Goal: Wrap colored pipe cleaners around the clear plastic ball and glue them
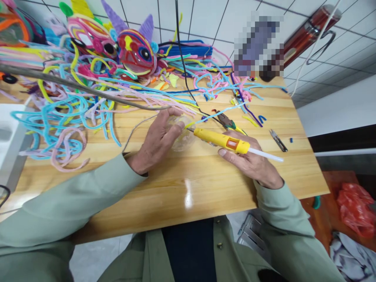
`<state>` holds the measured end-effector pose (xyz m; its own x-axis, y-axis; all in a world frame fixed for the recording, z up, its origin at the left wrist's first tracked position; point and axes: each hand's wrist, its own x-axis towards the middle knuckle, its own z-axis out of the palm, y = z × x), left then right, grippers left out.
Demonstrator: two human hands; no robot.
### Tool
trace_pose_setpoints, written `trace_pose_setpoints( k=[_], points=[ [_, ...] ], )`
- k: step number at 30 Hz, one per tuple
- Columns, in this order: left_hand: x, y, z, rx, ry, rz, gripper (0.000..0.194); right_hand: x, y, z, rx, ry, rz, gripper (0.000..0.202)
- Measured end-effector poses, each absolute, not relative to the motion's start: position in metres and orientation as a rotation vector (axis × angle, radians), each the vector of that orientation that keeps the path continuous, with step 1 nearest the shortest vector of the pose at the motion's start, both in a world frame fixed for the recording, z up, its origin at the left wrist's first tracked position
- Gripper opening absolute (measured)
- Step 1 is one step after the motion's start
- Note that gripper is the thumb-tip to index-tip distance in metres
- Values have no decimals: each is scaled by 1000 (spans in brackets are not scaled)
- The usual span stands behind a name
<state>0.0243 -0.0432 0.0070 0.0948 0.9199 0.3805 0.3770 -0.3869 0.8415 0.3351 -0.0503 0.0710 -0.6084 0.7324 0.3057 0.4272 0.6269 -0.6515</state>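
Observation:
My right hand (254,162) grips a yellow hot glue gun (214,138), a white glue stick (266,155) jutting from its rear. The gun's nozzle points left, up against a clear, rounded plastic piece (183,143). On that piece my left hand (158,139) is closed, thumb and fingers around its upper left side. A short bit of yellow pipe cleaner shows at its rim, by the nozzle and my thumb. Behind the gun lie green-handled pliers (225,119), and a light blue pipe cleaner (219,113) stretches above it.
Tangled pipe cleaners (73,111) cover the table's left and back. Two colourful horned fish-like figures (136,53) stand behind them. Small thread snips (278,140) lie at the right. A red thermos (308,37) stands at the back right. A dark cord (179,47) hangs across the middle.

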Motion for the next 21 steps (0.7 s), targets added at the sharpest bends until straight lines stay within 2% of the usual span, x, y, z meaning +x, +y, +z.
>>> trace_pose_setpoints(
  k=[7, 14, 21],
  points=[
    [24, -45, 10, 1869, 1233, 1265, 42, 335, -50, 68, -870, -2268, 704, 20],
    [26, -42, 6, 1862, 1251, 1284, 40, 337, -49, 64, -919, -2258, 688, 27],
    [26, -43, 9, 1877, 1246, 1259, 36, 335, -52, 69, -906, -2258, 693, 22]
  ],
)
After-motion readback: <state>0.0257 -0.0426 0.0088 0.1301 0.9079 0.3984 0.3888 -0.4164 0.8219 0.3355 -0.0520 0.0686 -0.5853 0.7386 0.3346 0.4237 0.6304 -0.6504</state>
